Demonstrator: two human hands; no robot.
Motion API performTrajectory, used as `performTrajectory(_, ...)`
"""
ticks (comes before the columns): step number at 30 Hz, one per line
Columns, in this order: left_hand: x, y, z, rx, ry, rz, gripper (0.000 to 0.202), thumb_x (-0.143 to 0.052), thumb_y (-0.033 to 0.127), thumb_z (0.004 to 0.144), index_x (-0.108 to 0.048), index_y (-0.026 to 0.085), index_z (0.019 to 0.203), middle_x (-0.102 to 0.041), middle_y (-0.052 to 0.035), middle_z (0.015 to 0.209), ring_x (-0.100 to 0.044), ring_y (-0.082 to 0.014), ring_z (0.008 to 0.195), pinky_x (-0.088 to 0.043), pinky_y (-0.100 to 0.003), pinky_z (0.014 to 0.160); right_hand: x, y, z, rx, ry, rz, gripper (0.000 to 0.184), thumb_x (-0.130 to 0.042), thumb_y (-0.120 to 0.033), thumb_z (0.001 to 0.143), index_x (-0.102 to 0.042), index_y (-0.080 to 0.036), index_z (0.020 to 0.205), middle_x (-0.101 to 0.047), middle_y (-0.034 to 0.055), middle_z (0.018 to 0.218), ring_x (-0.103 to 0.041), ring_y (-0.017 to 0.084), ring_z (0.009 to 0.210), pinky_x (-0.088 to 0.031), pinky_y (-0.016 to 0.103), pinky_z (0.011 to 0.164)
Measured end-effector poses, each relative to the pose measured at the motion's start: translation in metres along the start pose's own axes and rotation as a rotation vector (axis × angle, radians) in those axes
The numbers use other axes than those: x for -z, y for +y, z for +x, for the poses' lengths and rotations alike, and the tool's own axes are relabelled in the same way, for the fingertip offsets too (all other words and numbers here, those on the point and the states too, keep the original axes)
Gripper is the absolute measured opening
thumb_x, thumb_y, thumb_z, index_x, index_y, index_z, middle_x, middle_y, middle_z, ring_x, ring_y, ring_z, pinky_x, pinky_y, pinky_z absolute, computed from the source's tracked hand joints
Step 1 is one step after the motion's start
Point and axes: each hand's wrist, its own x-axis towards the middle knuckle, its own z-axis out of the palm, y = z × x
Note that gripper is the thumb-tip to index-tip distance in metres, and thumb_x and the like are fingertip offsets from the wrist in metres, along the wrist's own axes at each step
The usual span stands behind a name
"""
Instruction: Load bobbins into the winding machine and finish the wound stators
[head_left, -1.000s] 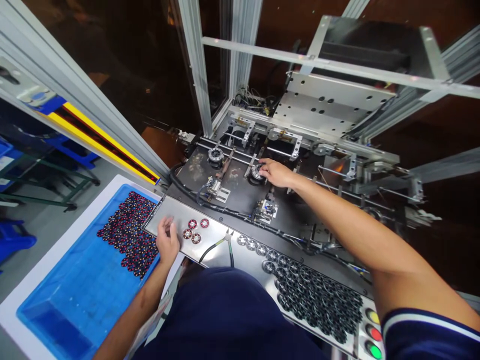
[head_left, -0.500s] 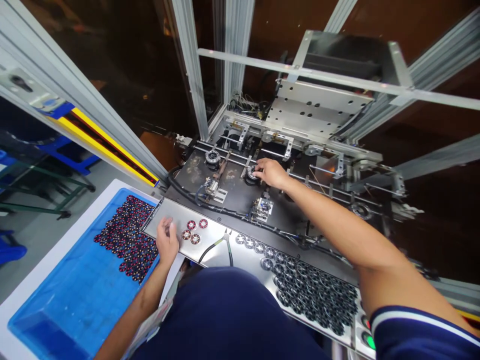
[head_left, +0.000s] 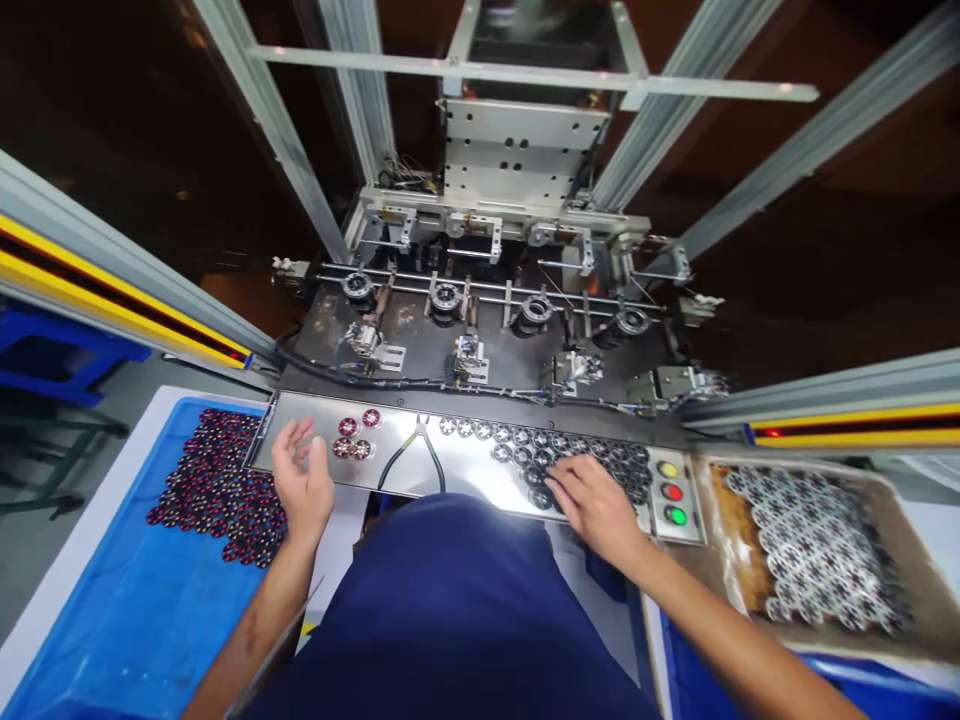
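Observation:
Over the left end of the metal tray (head_left: 465, 480), my left hand (head_left: 304, 482) is palm up with its fingers apart, holding nothing. Several red-wound motor stators (head_left: 346, 427) lie on the tray just right of it. My right hand (head_left: 596, 505) is at the dark bare stator cores (head_left: 517, 455) grouped on the tray's right part. Its thumb and fingers pinch at a core on the group's near edge, which the fingers partly hide. Between the hands lie cutting pliers (head_left: 416, 440) with dark handles spread, jaws pointing at the machine.
Behind the tray, a winding machine (head_left: 480, 345) carries ring-shaped cores (head_left: 446, 297) at its stations. A blue bin (head_left: 187, 600) of wound stators stands left. Yellow, red and green buttons (head_left: 673, 492) end the tray; a box of cores (head_left: 817, 545) stands right. Yellow-edged posts (head_left: 847, 432) flank the machine.
My right hand has left a machine station and come down to the dark cores on the tray. The left hand stays near the tray's left end, fingers more spread. The view has turned right.

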Motion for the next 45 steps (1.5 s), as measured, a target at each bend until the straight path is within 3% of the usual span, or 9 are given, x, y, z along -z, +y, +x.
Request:
performTrajectory(4, -0.024, 0.024, -0.003, -0.037, -0.144, -0.059, 0.049, -0.060, 0.036, 0.089, -0.047, 0.016, 0.132, -0.059, -0.0175, 0.130, -0.058, -0.0238, 0.120, -0.047, -0.039, 0.099, -0.038, -0.001, -0.053, -0.130, -0.018, -0.059, 0.023, -0.048, -0.017, 0.093, -0.071, -0.019, 0.092, -0.063, 0.0122, 0.094, -0.059, 0.025, 0.084, -0.053, 0.041, 0.073)
performTrajectory(10, -0.044, 0.042, -0.015, -0.048, -0.287, -0.119, 0.046, -0.060, 0.034, 0.089, -0.049, 0.018, 0.131, -0.060, -0.0152, 0.130, -0.059, -0.0225, 0.119, -0.047, -0.037, 0.099, -0.064, -0.011, -0.069, -0.152, -0.067, -0.077, 0.026, -0.046, -0.014, 0.093, -0.070, -0.017, 0.099, -0.063, 0.0159, 0.105, -0.056, 0.028, 0.093, -0.051, 0.043, 0.077)
performTrajectory(14, -0.037, 0.042, -0.025, -0.013, -0.293, -0.135, 0.047, -0.062, 0.035, 0.088, -0.050, 0.019, 0.130, -0.061, -0.0149, 0.129, -0.059, -0.0229, 0.118, -0.048, -0.037, 0.096, -0.081, -0.022, -0.047, -0.055, -0.132, -0.035, 0.027, -0.043, -0.013, 0.095, -0.069, -0.018, 0.100, -0.064, 0.0143, 0.109, -0.056, 0.025, 0.095, -0.051, 0.040, 0.081)
performTrajectory(20, -0.018, 0.037, -0.037, 0.080, -0.267, -0.138, 0.049, -0.064, 0.035, 0.086, -0.049, 0.018, 0.130, -0.060, -0.0157, 0.129, -0.057, -0.0241, 0.120, -0.047, -0.037, 0.097, -0.112, -0.043, 0.020, 0.104, -0.249, 0.044, 0.023, -0.045, -0.011, 0.094, -0.066, -0.015, 0.098, -0.061, 0.0161, 0.119, -0.056, 0.026, 0.104, -0.049, 0.042, 0.090)
performTrajectory(23, -0.007, 0.038, -0.041, 0.145, -0.277, -0.150, 0.046, -0.064, 0.035, 0.086, -0.052, 0.018, 0.127, -0.059, -0.0142, 0.129, -0.056, -0.0235, 0.120, -0.046, -0.037, 0.099, -0.118, -0.045, 0.045, 0.171, -0.289, 0.101, 0.012, -0.053, -0.014, 0.091, -0.065, -0.015, 0.088, -0.063, 0.0162, 0.110, -0.059, 0.026, 0.100, -0.050, 0.041, 0.088)
performTrajectory(27, 0.000, 0.047, -0.044, 0.297, -0.371, -0.214, 0.042, -0.068, 0.036, 0.083, -0.059, 0.018, 0.120, -0.062, -0.0124, 0.124, -0.058, -0.0226, 0.115, -0.044, -0.036, 0.099, -0.107, -0.044, 0.069, 0.279, -0.296, 0.219, 0.006, -0.065, -0.014, 0.081, -0.061, -0.017, 0.079, -0.067, 0.0094, 0.090, -0.063, 0.021, 0.084, -0.054, 0.033, 0.076)
performTrajectory(33, -0.012, 0.090, -0.042, 0.569, -0.758, -0.583, 0.053, -0.075, 0.048, 0.075, -0.067, 0.013, 0.114, -0.072, -0.0130, 0.093, -0.068, -0.0225, 0.081, -0.054, -0.036, 0.075, -0.045, -0.088, 0.110, 0.375, -0.120, 0.445, 0.027, -0.056, -0.022, 0.088, -0.054, -0.019, 0.115, -0.069, 0.0094, 0.104, -0.066, 0.019, 0.094, -0.055, 0.035, 0.084)
performTrajectory(38, -0.015, 0.125, -0.040, 0.612, -0.751, -0.878, 0.059, -0.075, 0.049, 0.075, -0.059, 0.023, 0.125, -0.069, -0.0053, 0.094, -0.066, -0.0146, 0.080, -0.052, -0.027, 0.076, 0.001, -0.122, 0.123, 0.453, 0.077, 0.664, 0.044, -0.060, -0.012, 0.086, -0.051, -0.019, 0.128, -0.068, 0.0115, 0.113, -0.064, 0.021, 0.104, -0.054, 0.038, 0.089)
performTrajectory(45, -0.018, 0.131, -0.044, 0.627, -0.757, -1.036, 0.038, -0.069, 0.047, 0.082, -0.060, 0.023, 0.111, -0.070, -0.0043, 0.089, -0.067, -0.0154, 0.078, -0.053, -0.029, 0.073, 0.008, -0.124, 0.116, 0.375, 0.215, 0.595, 0.037, -0.069, -0.005, 0.077, -0.061, -0.019, 0.111, -0.065, 0.0107, 0.102, -0.061, 0.022, 0.096, -0.053, 0.039, 0.080)
